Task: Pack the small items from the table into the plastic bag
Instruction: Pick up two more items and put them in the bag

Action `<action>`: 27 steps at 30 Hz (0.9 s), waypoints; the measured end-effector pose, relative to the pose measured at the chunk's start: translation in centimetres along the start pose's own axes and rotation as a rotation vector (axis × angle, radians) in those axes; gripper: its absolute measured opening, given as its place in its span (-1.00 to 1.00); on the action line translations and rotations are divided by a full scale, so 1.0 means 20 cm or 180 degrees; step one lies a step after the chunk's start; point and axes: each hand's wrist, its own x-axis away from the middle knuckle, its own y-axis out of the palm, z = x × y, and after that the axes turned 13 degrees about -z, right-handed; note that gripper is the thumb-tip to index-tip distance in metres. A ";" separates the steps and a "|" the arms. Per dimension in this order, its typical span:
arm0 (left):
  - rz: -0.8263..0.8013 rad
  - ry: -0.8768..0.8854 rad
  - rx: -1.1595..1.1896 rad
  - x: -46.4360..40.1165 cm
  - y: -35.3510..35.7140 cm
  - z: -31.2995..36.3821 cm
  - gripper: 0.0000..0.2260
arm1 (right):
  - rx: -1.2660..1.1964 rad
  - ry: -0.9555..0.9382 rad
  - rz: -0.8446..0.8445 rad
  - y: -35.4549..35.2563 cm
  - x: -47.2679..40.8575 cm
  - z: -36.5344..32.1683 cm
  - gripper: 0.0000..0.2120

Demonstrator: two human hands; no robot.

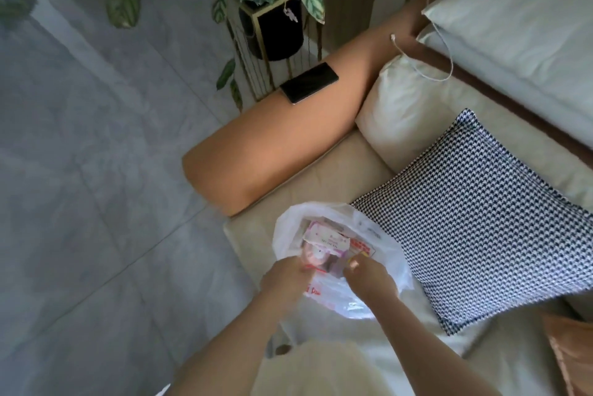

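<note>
Plastic bag (340, 254) sits on the sofa seat (288, 200), at 6 o'clock in view. Your left hand (285, 277) and right hand (369, 277) each pinch its near rim, mouth open. Thin, limp, slippery film; packets (324, 243) inside look light. Grip the rim, not the sides.

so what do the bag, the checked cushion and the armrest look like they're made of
Bag: thin translucent plastic, glossy and crinkled, contents showing through. Cushion: woven fabric, going by its houndstooth weave. Armrest: smooth matte tan, perhaps leather or faux leather; can't tell which.
</note>
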 end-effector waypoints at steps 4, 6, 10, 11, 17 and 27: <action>0.0165 -0.0230 0.0295 0.17 0.06 -0.20 -0.70 | 0.0762 -0.0320 -0.0143 0.09 0.14 -0.08 -0.66; 0.0223 -0.0376 0.0455 0.25 0.08 -0.30 -0.69 | 0.1235 -0.0459 -0.0179 0.16 0.19 -0.13 -0.62; 0.0405 -0.0528 0.0838 0.42 0.15 -0.52 -0.72 | 0.1735 -0.0794 -0.0322 0.30 0.33 -0.25 -0.64; 0.0443 -0.0555 0.0917 0.45 0.17 -0.57 -0.73 | 0.1794 -0.0890 -0.0364 0.34 0.35 -0.26 -0.65; 0.0550 -0.0790 0.1400 0.71 0.37 -0.94 -0.68 | 0.2480 -0.1239 -0.0590 0.67 0.55 -0.40 -0.63; 0.0974 -0.1363 0.2194 1.26 1.01 -1.62 -0.62 | 0.3222 -0.1874 -0.1061 1.40 1.08 -0.48 -0.63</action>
